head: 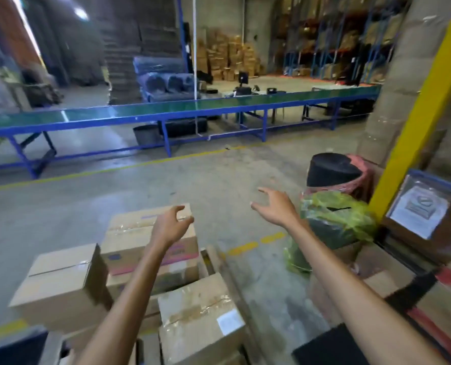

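Left hand (172, 224), lower centre of frame: fingers loosely curved, holding nothing, over the far end of the taped cardboard box (132, 233); contact unclear. Right hand (275, 206): spread open above the floor (219, 185), just left of the green-wrapped bundle (335, 217).
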